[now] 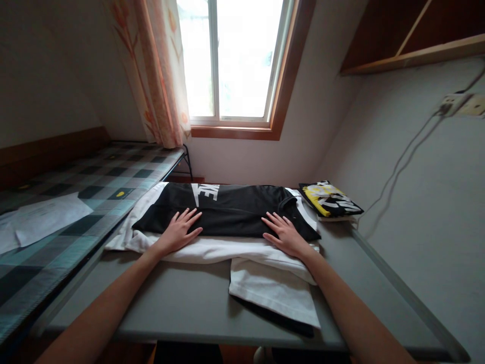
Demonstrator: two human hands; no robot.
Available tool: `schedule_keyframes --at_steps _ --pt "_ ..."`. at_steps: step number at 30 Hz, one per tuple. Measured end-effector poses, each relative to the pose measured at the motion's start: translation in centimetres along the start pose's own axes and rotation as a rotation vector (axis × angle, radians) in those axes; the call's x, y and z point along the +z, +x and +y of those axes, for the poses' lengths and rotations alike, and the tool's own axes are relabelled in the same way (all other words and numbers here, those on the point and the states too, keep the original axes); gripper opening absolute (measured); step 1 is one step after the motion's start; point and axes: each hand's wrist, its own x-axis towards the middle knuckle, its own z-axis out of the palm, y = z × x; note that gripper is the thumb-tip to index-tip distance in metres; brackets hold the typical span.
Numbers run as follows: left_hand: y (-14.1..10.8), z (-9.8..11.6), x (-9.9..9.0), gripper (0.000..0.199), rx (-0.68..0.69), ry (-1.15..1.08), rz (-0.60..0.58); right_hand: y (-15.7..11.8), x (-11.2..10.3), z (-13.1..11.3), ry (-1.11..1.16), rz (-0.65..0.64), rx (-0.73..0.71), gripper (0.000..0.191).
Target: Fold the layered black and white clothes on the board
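Observation:
A black T-shirt with white lettering, folded into a long strip, lies across a white T-shirt on the grey table. My left hand rests flat on the strip's near edge left of its middle, fingers spread. Toward the collar end on the right, my right hand lies flat in the same way. Neither hand grips anything. One white sleeve with a dark layer beneath it sticks out toward me, near the table's front edge.
At the table's back right sits a folded black shirt with a yellow and white print. A checked bed with loose papers runs along the left. A cord hangs down the right wall from an outlet.

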Motion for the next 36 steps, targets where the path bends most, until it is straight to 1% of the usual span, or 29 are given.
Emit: schedule_keyframes --at_steps 2,4,8,11,13,15,18,20,22,25,27,29,31,33,34,36 --pt "0.0 -0.5 0.3 0.062 -0.058 0.013 -0.032 -0.1 -0.1 0.0 -0.044 -0.028 0.02 0.063" --pt "0.0 -0.7 0.4 0.062 -0.099 0.03 -0.039 0.0 -0.2 0.0 -0.076 -0.046 0.045 0.064" --pt "0.2 -0.6 0.1 0.065 -0.179 0.05 -0.066 0.2 -0.3 0.0 -0.11 -0.097 0.118 0.066" --pt "0.2 -0.9 -0.2 0.067 -0.267 0.074 -0.109 0.2 -0.4 0.4 -0.129 -0.154 0.229 0.067" --pt "0.2 -1.7 -0.4 0.069 -0.34 0.085 -0.13 0.1 -0.5 1.0 -0.154 -0.187 0.31 0.066" --pt "0.0 -2.9 -0.7 0.071 -0.413 0.09 -0.138 -0.1 -0.8 1.8 -0.181 -0.204 0.389 0.066" --pt "-0.4 -4.9 -1.1 0.073 -0.509 0.1 -0.116 -0.6 -1.3 3.0 -0.209 -0.204 0.521 0.068" --pt "-0.7 -5.7 -1.3 0.074 -0.563 0.102 -0.092 -0.8 -1.6 3.5 -0.213 -0.189 0.598 0.07" --pt "-0.8 -6.0 -1.3 0.075 -0.599 0.098 -0.071 -1.1 -1.8 3.9 -0.208 -0.163 0.633 0.071" --pt "-0.9 -5.8 -1.1 0.071 -0.611 0.099 0.0 -1.5 -1.9 4.0 -0.214 -0.088 0.625 0.069" --pt "-0.9 -5.4 -1.0 0.064 -0.55 0.086 0.088 -1.7 -2.0 4.1 -0.23 -0.008 0.609 0.066" --pt "-0.9 -5.0 -1.1 0.056 -0.38 0.027 0.176 -1.7 -2.1 4.2 -0.234 0.091 0.579 0.06" --pt "-0.8 -4.6 -1.2 0.052 -0.172 -0.059 0.228 -1.6 -2.2 4.3 -0.191 0.177 0.492 0.055" --pt "-0.7 -4.0 -1.3 0.053 -0.025 -0.127 0.212 -1.2 -2.1 4.2 -0.097 0.221 0.361 0.053" --pt "-0.6 -3.7 -1.3 0.054 0.02 -0.15 0.183 -1.0 -1.9 4.1 -0.043 0.221 0.292 0.053" --pt "-0.6 -3.3 -1.2 0.053 0.087 -0.194 0.118 -0.7 -1.4 3.6 0.041 0.174 0.187 0.057"
